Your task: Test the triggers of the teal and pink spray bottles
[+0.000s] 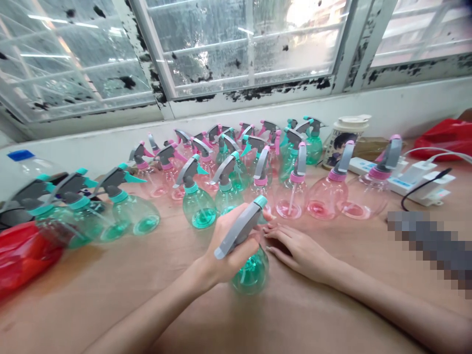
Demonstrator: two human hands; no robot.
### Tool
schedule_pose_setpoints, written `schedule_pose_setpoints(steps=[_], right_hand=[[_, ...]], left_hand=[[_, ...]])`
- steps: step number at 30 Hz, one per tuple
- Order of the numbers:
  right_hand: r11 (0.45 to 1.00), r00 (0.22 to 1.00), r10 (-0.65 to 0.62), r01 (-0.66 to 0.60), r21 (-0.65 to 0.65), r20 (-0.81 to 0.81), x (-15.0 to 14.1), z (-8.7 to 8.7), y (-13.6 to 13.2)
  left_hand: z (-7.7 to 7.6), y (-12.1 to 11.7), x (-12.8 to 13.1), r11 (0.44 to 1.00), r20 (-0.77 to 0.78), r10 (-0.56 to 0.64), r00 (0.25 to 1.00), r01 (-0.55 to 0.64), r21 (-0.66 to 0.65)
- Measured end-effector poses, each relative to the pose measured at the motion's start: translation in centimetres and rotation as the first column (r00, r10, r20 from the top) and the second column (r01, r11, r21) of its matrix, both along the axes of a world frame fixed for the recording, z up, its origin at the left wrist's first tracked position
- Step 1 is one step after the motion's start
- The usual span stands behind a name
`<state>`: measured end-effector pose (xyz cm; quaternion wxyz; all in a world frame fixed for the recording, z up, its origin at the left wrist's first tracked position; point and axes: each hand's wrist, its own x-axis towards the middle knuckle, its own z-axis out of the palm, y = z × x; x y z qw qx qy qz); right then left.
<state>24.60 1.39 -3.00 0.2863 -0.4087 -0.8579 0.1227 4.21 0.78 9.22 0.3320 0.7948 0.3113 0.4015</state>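
My left hand (pixel 217 260) is wrapped round the neck of a green spray bottle (pixel 251 278), just under its grey trigger head with a teal tip. The bottle is at the near middle of the wooden table. To its right lies my right hand (pixel 303 251), its fingers loosely bent and the thumb apart. Those fingertips come close to the bottle; whether they touch it I cannot tell. Just behind my hands are more green spray bottles (pixel 199 209) and pink spray bottles (pixel 326 199), all with grey trigger heads.
Several more spray bottles (pixel 136 214) stand left and further back. A red plastic bag (pixel 27 260) lies at left, another red bag (pixel 442 140) at far right. A lidded cup (pixel 342 142) and a power strip with white chargers (pixel 420 182) sit right. Windows (pixel 243 44) rise behind.
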Motion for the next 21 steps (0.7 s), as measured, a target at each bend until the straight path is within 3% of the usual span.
schedule_pose_setpoints(steps=[4, 12, 21], right_hand=[[0.999, 1.0, 0.006, -0.007, -0.047, -0.007, 0.31, 0.15, -0.08], [0.991, 1.0, 0.013, -0.015, -0.132, -0.01, 0.59, 0.7, -0.19], [0.991, 0.999, 0.019, -0.023, -0.13, -0.027, 0.68, 0.54, -0.12]], left_hand=[[-0.4, -0.09, -0.01, 0.999, -0.003, -0.012, 1.0, 0.012, -0.042], [-0.41, -0.03, 0.1, 1.0, 0.022, -0.009, 1.0, 0.008, 0.024], [-0.33, -0.24, 0.12, 1.0, 0.021, -0.014, 1.0, 0.014, 0.008]])
